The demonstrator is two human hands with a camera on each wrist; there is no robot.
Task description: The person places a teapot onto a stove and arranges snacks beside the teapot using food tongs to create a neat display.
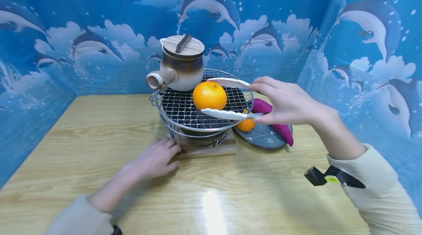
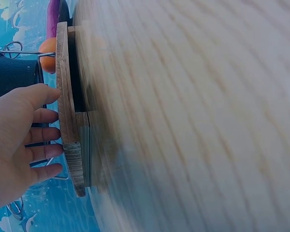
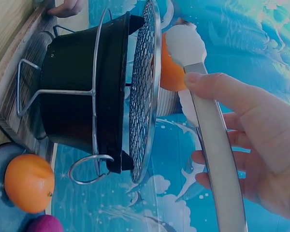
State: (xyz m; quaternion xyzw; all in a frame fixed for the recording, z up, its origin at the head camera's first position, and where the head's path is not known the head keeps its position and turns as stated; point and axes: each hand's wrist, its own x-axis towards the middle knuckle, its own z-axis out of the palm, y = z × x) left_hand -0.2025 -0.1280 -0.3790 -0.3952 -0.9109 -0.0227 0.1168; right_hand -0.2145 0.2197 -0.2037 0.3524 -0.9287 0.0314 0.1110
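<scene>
Nearest us, the left hand (image 1: 160, 157) rests loosely extended fingers, holding nothing, on the edge of the wooden board (image 1: 211, 150); if we lean too hard there, we could shift the black stove (image 3: 77, 87) standing on it. The right hand (image 1: 287, 99) has its grip closed round the tongs (image 1: 224, 114), whose white heads stand spread on either side of the large orange (image 1: 209, 96). That fruit appears to sit on the wire mesh (image 1: 184, 112); how firmly it is squeezed, we cannot tell. Pinching off-centre could make its smooth skin slip, and we might see it roll over the rim onto the plate (image 1: 260, 140). Just behind, the lidded pot (image 1: 182, 64) could be knocked if we swing the tongs carelessly.
</scene>
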